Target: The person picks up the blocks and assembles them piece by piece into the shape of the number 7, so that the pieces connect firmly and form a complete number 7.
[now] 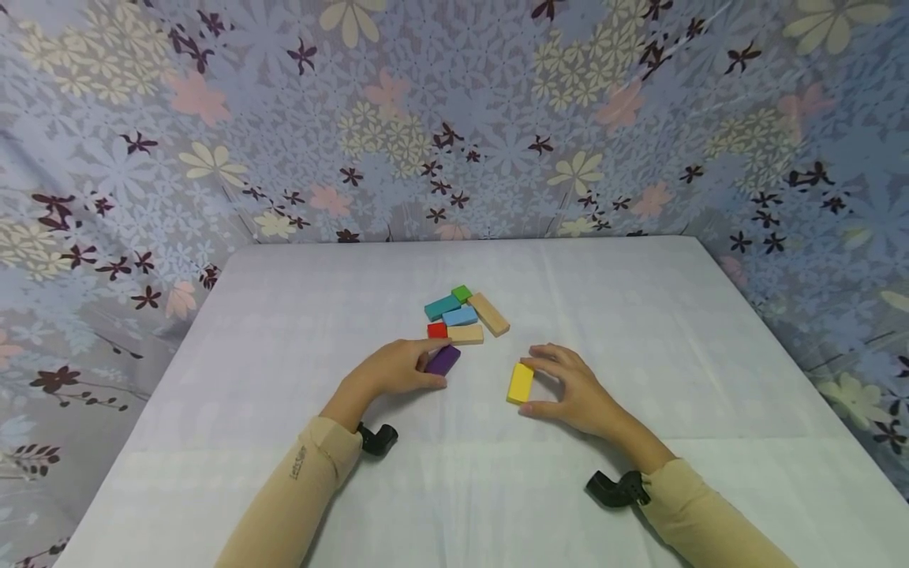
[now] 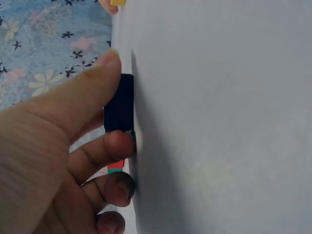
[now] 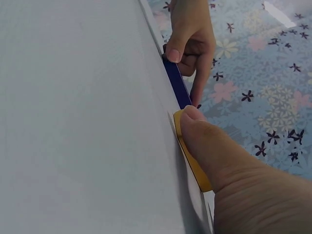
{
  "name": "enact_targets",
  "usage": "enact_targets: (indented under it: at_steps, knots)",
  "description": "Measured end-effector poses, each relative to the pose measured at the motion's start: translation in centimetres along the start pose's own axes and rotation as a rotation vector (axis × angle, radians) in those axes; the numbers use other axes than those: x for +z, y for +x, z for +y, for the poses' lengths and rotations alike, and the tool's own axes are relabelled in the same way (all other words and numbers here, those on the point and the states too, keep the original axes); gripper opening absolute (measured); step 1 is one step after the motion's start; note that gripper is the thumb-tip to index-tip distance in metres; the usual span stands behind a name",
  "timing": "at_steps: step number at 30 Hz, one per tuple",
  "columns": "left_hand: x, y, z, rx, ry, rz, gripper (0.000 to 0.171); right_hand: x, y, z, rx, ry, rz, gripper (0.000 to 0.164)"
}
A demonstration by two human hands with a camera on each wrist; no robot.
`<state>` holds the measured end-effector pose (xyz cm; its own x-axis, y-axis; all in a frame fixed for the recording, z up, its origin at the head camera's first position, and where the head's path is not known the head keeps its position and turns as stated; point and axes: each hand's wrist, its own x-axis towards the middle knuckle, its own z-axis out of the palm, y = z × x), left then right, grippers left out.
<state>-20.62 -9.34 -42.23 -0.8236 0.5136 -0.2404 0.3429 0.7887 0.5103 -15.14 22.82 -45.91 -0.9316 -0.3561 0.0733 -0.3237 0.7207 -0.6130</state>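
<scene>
A purple block [image 1: 443, 361] lies on the white cloth, and my left hand [image 1: 398, 368] pinches it between thumb and fingers. Up close in the left wrist view, that block [image 2: 120, 103] looks nearly black, with the thumb at one end and a finger at the other. To the right, my right hand [image 1: 578, 394] grips a yellow block [image 1: 521, 384] by its two ends. The right wrist view has the thumb on this yellow block [image 3: 194, 163]; the other fingers are hidden there. A gap separates the two held blocks.
Just beyond the left hand lie a red block [image 1: 436, 330], a plain wooden block [image 1: 465, 335], a blue block [image 1: 460, 316], a teal block [image 1: 442, 307], a green block [image 1: 461, 293] and a slanted wooden block [image 1: 490, 314]. Flowered fabric [image 1: 454, 118] hangs behind the table.
</scene>
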Motion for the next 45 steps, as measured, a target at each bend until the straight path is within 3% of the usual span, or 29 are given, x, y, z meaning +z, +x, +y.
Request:
enact_targets:
  at_steps: [9,24,35,45]
  knots:
    - [0.3,-0.1,0.3,-0.018,-0.043,0.007,0.075,-0.1,-0.2,0.1,-0.021,-0.01,0.018,0.078]
    - [0.5,0.4,1.4,0.026,0.024,0.1,0.072,-0.3,-0.5,0.1,-0.033,-0.02,0.03,0.078]
    - [0.5,2.3,3.0,0.068,0.097,0.205,0.072,-0.4,-0.9,0.1,-0.029,-0.034,0.082,0.07]
    - [-0.3,5.2,4.9,0.085,0.093,0.19,0.064,-0.4,-1.3,0.1,-0.08,-0.044,0.137,0.061]
